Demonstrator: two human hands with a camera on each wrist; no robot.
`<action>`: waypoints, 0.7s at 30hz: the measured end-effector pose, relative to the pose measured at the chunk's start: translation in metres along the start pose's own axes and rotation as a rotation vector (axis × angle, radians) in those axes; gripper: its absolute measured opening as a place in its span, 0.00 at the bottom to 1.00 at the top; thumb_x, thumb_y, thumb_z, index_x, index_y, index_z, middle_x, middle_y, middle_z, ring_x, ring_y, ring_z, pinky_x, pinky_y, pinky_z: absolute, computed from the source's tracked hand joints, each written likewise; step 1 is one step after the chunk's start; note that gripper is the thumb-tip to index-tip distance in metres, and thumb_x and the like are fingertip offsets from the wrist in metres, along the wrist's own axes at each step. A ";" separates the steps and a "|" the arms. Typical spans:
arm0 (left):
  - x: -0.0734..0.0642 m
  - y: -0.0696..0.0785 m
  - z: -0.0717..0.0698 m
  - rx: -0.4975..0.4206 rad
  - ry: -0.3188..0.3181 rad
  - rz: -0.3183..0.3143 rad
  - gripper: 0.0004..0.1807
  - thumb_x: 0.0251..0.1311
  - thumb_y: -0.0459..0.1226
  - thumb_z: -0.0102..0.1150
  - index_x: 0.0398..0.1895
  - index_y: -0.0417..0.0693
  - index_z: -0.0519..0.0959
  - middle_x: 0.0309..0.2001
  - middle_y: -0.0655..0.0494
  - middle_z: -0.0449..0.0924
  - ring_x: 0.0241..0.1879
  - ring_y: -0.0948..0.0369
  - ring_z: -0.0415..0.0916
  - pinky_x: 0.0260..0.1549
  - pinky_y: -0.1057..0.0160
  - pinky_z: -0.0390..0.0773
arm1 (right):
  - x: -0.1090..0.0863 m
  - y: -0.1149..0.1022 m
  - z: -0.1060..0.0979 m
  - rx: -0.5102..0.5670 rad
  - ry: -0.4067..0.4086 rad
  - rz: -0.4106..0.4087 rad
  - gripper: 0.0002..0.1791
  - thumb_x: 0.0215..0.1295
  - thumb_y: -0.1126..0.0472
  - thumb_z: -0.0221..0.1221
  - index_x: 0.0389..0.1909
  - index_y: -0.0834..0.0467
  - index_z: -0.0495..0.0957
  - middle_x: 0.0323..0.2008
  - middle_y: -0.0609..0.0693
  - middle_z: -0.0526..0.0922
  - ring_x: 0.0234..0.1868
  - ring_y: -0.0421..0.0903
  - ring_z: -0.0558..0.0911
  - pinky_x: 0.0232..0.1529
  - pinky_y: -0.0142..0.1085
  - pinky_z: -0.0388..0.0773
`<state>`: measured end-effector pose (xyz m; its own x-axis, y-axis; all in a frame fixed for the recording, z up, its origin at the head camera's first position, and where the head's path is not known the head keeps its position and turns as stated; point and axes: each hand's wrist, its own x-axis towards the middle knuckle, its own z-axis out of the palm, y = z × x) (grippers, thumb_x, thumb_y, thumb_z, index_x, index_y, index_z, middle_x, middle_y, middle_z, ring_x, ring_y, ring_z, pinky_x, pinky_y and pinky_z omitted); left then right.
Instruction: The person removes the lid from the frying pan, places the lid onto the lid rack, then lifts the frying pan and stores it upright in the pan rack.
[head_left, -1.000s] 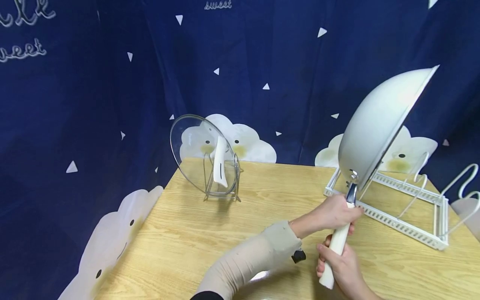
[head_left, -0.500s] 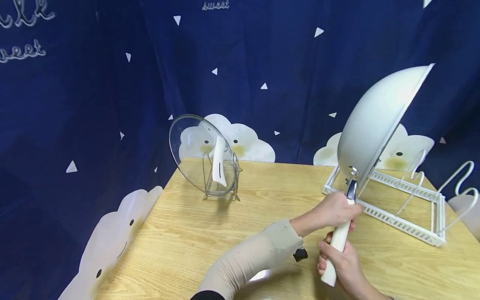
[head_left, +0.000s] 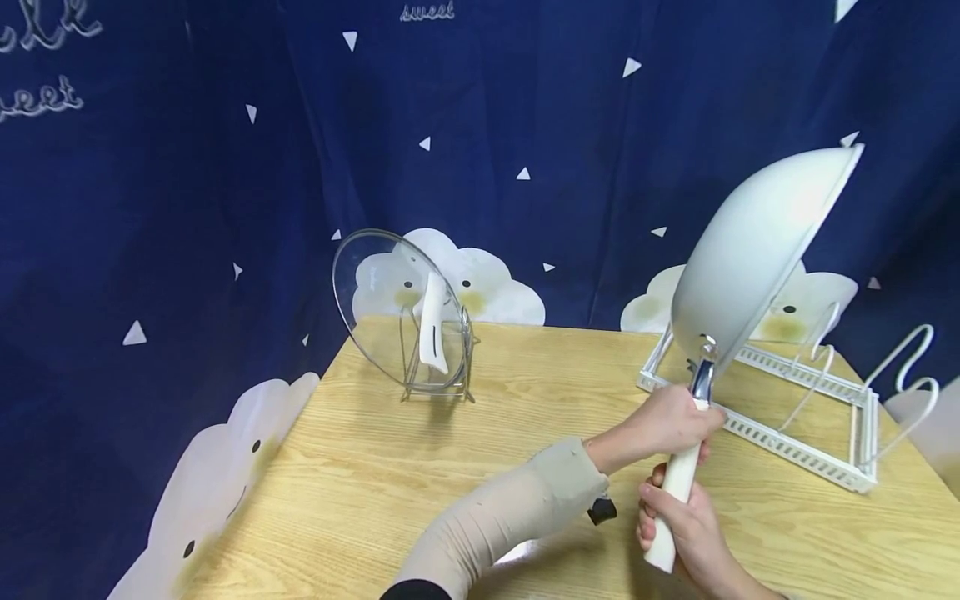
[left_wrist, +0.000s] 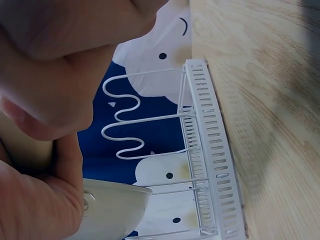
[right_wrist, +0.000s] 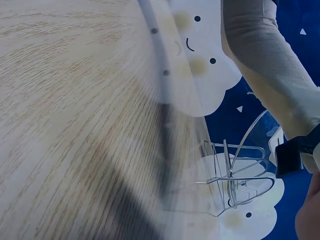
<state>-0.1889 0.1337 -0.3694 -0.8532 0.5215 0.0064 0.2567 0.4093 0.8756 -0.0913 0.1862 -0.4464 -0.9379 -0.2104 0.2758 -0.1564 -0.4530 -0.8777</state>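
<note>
A white wok (head_left: 750,250) is tilted on its side at the right in the head view, its rounded outside toward me and its rim slanting up to the right. Both hands hold its long white handle (head_left: 681,475). The left hand (head_left: 672,425) grips close to the metal neck, and the right hand (head_left: 690,527) wraps lower down, near the handle's end. Behind the wok stands a white wire rack (head_left: 795,450) with wavy dividers; the wok overlaps its left part. In the left wrist view the wok's side (left_wrist: 117,207) shows beside the dividers (left_wrist: 125,130).
Left of the hands, a glass lid (head_left: 375,333) with a white handle leans in a small metal wire stand (head_left: 468,367). Both stand near the far edge of the wooden table (head_left: 360,500). A dark blue curtain (head_left: 480,108) with cloud prints hangs behind.
The wok's upper rim has dipped slightly in the last half second. Both hands keep their hold on the handle. The whole head view has shifted a little.
</note>
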 end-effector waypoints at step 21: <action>0.011 -0.019 0.014 -0.084 0.051 -0.145 0.21 0.59 0.45 0.58 0.11 0.47 0.70 0.07 0.57 0.71 0.07 0.63 0.71 0.14 0.69 0.71 | 0.000 0.007 -0.004 0.006 0.071 0.116 0.11 0.69 0.73 0.42 0.34 0.53 0.63 0.18 0.42 0.74 0.18 0.35 0.76 0.19 0.26 0.76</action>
<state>-0.1964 0.1424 -0.3925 -0.9009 0.4223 -0.1004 0.0920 0.4120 0.9065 -0.0937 0.1863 -0.4539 -0.9693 -0.1997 0.1437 -0.0439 -0.4344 -0.8997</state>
